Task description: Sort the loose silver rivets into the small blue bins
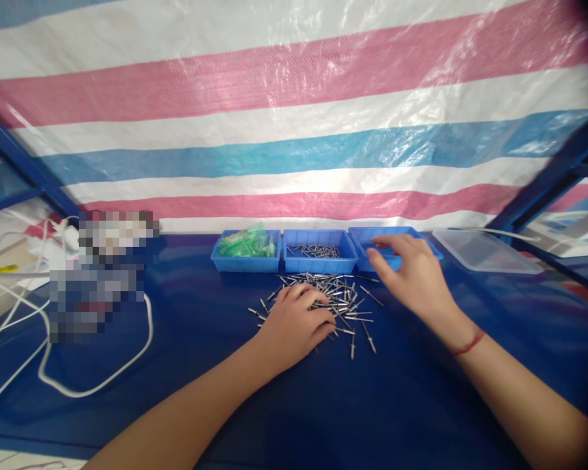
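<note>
Head view, the only one here: the left hand (296, 323) is resting palm-down on the near edge of a loose pile of metal pins (340, 300) spread on the blue table (396, 405), just in front of the trays. Its fingers are curled in together over a few of the pins, but I can't tell if it's actually pinching one or just covering them. The right hand (414, 277) is up at the right blue tray (372, 238), fingers slightly apart and relaxed, tips over the tray's front rim, holding nothing that I can see.

The middle blue tray (318, 260) has a small batch of the same pins in it, and the left blue tray (245, 261) has green plastic bits (247, 243). A clear lid (485, 251) sits off to the right, a white cable (98, 385) loops on the left.

If you're sorting pins like this, I'd say pull a few clear of the heap with the fingertips first instead of digging in; they're thin and tangle, and they'd roll easy on that slick surface.

Writing or brands: nothing readable, and the stuff at the left is blurred out
</note>
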Tool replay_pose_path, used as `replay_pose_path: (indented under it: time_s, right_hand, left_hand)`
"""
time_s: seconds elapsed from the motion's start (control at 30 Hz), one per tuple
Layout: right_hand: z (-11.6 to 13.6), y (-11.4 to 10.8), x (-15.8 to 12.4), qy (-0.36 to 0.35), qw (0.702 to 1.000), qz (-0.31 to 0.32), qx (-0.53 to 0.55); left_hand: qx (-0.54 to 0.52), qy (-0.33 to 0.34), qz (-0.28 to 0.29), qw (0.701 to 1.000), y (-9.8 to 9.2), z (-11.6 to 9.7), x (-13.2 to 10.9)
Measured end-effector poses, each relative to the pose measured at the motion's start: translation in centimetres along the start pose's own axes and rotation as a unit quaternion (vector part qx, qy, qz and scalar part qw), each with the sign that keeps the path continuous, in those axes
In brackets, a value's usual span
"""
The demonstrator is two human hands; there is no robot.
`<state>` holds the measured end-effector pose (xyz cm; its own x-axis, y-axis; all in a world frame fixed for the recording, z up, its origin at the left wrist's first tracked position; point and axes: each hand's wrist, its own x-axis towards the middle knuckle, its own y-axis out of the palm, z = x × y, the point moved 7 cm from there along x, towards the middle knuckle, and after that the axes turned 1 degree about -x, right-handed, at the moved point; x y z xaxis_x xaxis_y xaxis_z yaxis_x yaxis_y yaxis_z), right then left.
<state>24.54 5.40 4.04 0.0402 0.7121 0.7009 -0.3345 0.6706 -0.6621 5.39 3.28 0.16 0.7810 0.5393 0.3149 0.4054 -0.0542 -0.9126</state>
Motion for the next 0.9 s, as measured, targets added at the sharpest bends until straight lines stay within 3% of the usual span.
replay_pose_path:
  time_s: [0.17, 0.27, 0.4, 0.63, 0.9]
  right_hand:
    - [4.8, 0.2, -0.8, -0.071, 0.987, 0.089, 0.110]
    - [6.5, 1.1, -1.6, -0.094, 0.956, 0.191, 0.200]
    - [7.6, 2.5, -2.6, -0.070, 0.916, 0.295, 0.262]
    - [7.5, 3.5, -3.0, -0.005, 0.896, 0.330, 0.296]
    - [7.7, 3.3, -3.1, 0.013, 0.880, 0.328, 0.343]
  left_hand:
    - [0.012, -0.004, -0.015, 1.000, -0.4, -0.1, 0.1]
    - [0.001, -0.033, -0.031, 0.999, -1.0, 0.2, 0.2]
    - [-0.030, -0.072, -0.049, 0.996, -1.6, 1.0, 0.2]
    - [-0.111, -0.108, -0.085, 0.984, -1.9, 1.9, 0.0]
    - [-0.219, -0.133, -0.162, 0.953, -3.0, 2.0, -0.1]
